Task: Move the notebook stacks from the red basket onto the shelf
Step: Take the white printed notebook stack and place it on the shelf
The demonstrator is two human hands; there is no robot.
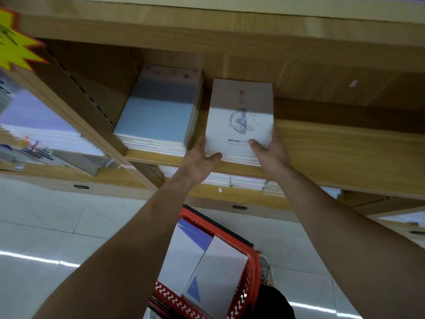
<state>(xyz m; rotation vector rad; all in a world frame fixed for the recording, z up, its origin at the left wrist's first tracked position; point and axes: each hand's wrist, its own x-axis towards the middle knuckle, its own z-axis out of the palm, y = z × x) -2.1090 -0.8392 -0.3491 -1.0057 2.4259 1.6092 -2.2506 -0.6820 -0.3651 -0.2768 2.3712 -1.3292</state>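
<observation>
Keeping clear of the blue-covered stack (pixel 156 111) lying at 9 o'clock, the moon-cover notebook stack (pixel 239 120), now at the front edge of the shelf (pixel 333 143), should be pushed straight back, edges parallel, until nothing overhangs. The left hand (pixel 200 160) clasps its near left corner, thumb on the cover; the right hand (pixel 271 150) clasps the near right corner likewise, fingers along the edge. At 6 o'clock the red basket (pixel 253 268) holds two more notebook stacks (pixel 220 268), side by side.

Red basket (pixel 251 270), wooden shelf (pixel 333 143), moon-print notebook stack (pixel 240 120).
</observation>
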